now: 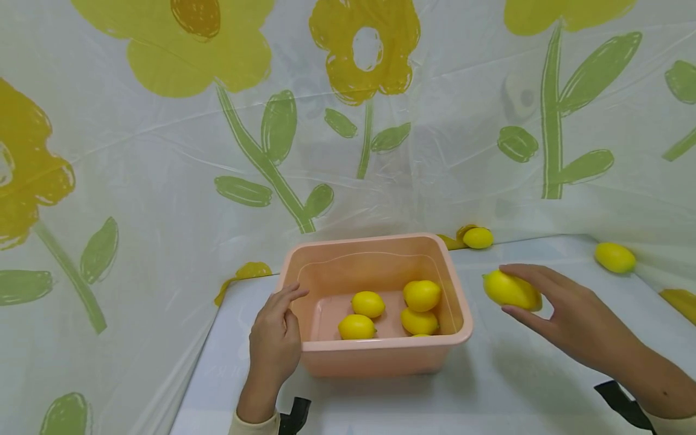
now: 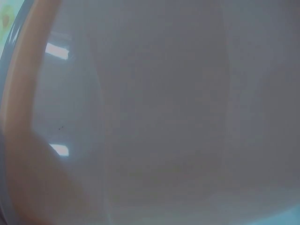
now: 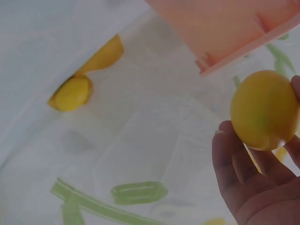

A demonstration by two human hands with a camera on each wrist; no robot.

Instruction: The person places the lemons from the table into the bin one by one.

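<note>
A peach-coloured plastic basin (image 1: pixel 375 362) stands on the white surface. Inside it lie several yellow lemons (image 1: pixel 356 327), a few on the right heaped together. My left hand (image 1: pixel 276 338) holds the basin's left rim, fingers crossing the edge. In the left wrist view a smooth, blurred basin wall (image 2: pixel 159 103) fills most of the picture. To the right of the basin, my right hand (image 1: pixel 576 320) pinches a lemon (image 1: pixel 511 291) between thumb and fingers, raised above the surface. The right wrist view shows this lemon (image 3: pixel 265 110) held at the fingertips.
One loose lemon (image 1: pixel 478 238) lies behind the basin's right corner, and another lemon (image 1: pixel 615 258) sits at the far right. A flower-printed sheet (image 1: pixel 413 181) hangs behind the white surface (image 1: pixel 522 374).
</note>
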